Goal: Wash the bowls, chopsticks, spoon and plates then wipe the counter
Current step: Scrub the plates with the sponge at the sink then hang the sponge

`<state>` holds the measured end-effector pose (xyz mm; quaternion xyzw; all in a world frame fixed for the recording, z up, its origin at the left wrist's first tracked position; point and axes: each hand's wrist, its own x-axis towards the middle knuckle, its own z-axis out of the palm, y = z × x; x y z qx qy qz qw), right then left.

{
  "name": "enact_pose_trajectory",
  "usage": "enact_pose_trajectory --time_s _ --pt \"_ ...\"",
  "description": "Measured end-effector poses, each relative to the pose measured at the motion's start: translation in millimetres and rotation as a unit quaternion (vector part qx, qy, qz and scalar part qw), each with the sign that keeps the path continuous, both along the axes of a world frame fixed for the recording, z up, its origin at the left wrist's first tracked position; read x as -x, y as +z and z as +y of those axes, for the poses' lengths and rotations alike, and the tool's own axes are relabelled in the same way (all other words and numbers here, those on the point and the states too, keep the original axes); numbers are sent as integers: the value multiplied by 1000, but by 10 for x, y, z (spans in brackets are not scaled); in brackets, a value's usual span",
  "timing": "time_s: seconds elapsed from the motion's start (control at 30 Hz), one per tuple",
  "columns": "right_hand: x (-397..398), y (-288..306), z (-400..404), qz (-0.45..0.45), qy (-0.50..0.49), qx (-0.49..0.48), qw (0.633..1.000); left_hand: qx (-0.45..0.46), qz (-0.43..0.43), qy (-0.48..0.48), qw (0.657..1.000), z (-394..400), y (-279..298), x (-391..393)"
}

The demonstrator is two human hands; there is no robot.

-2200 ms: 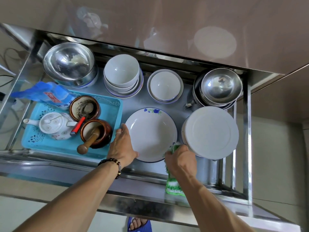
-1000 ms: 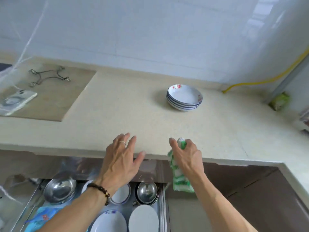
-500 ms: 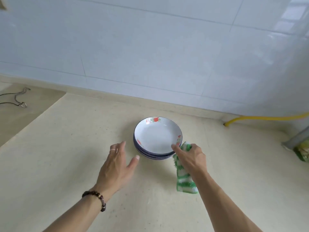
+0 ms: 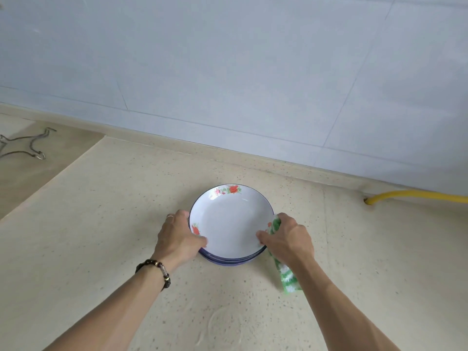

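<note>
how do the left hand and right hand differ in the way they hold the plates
The left hand grips the left rim of the stack of plates bare; the right hand grips the right rim with a green and white cloth pinched in it. The left wrist wears a beaded bracelet; the right wrist is bare. Both thumbs lie on the top plate's rim.

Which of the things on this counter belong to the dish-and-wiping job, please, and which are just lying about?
Part of the job:
stack of plates, gripped by the left hand and right hand
green cloth, in the right hand
counter

Lying about:
wire stand
yellow hose
</note>
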<state>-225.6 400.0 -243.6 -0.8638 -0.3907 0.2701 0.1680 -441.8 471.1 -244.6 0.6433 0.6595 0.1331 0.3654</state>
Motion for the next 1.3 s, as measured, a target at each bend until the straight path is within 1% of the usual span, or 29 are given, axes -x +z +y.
enact_pose_trajectory --time_s 0.13,0.33,0.5,0.7,0.83,0.97,1.17,1.3 --pt "-42 -4 18 27 7 -8 1000 55 -56 26 997 -23 59 -27" --pt "-139 27 79 69 16 -9 997 82 -131 63 986 -106 71 -27" --pt "-151 113 8 99 0 -23 995 90 -175 62 978 -187 147 -11" --pt "-32 379 -328 178 -61 -94 978 59 -207 56 975 -473 410 80" --pt "125 597 -701 208 -97 -135 964 44 -213 33 975 -750 638 206" --pt "305 790 -1200 218 -147 -170 950 54 -244 -8 968 -1084 903 325" --pt "593 1035 -2245 231 -249 -233 911 59 -286 -73 954 -1828 1252 385" --pt "651 1178 -3001 239 -289 -255 891 71 -309 -128 940 -2418 1353 292"
